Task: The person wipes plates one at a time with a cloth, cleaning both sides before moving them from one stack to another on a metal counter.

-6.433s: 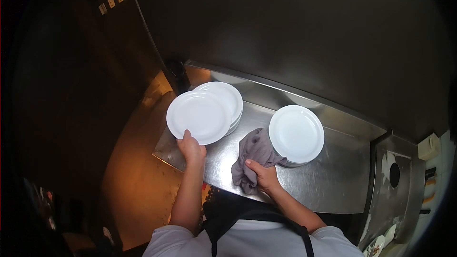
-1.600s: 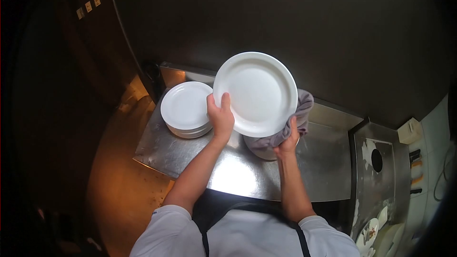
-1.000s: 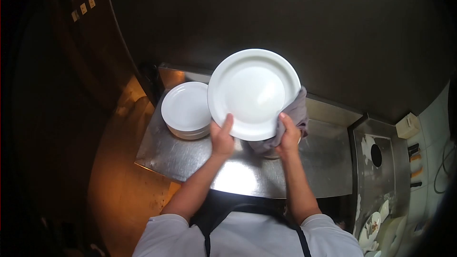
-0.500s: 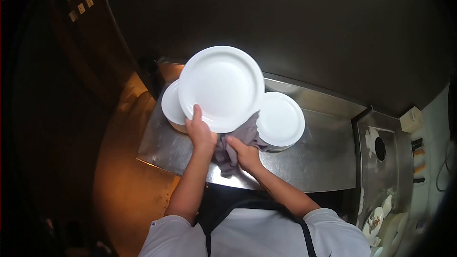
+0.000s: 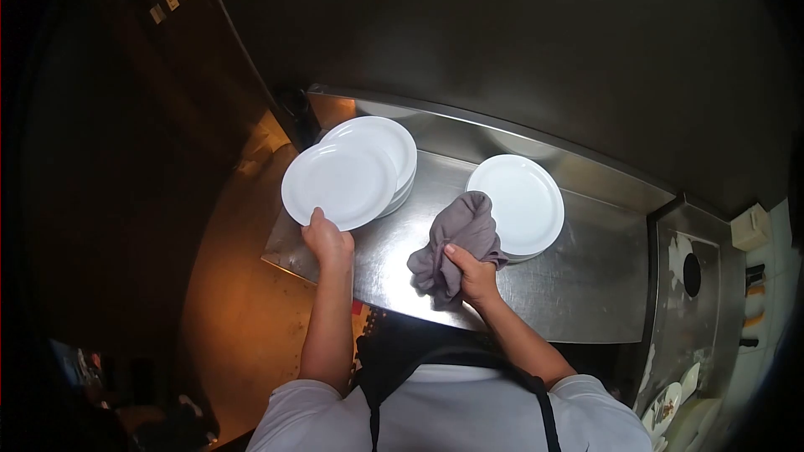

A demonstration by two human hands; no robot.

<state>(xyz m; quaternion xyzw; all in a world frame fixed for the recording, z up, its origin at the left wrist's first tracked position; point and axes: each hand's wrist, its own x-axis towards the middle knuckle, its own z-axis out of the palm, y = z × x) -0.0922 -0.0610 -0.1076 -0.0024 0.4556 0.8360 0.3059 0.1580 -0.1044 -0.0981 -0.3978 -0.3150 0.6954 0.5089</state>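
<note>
A white plate (image 5: 339, 184) is in my left hand (image 5: 327, 241), gripped at its near edge with the thumb on top. It partly covers a stack of white plates (image 5: 389, 138) on the left of the steel counter. My right hand (image 5: 475, 274) is closed on a crumpled grey cloth (image 5: 461, 238), held over the counter. Just beyond the cloth stands a second stack of white plates (image 5: 519, 205), its near left edge partly hidden by the cloth.
The steel counter (image 5: 586, 285) has a raised back edge along a dark wall. On the right is a steel unit with a round dark hole (image 5: 692, 274). Dishes with residue (image 5: 663, 408) lie at the lower right.
My left hand has moved the plate left and lower, over the left stack. My right hand and the cloth have moved right, away from the plate. The view has shifted slightly.
</note>
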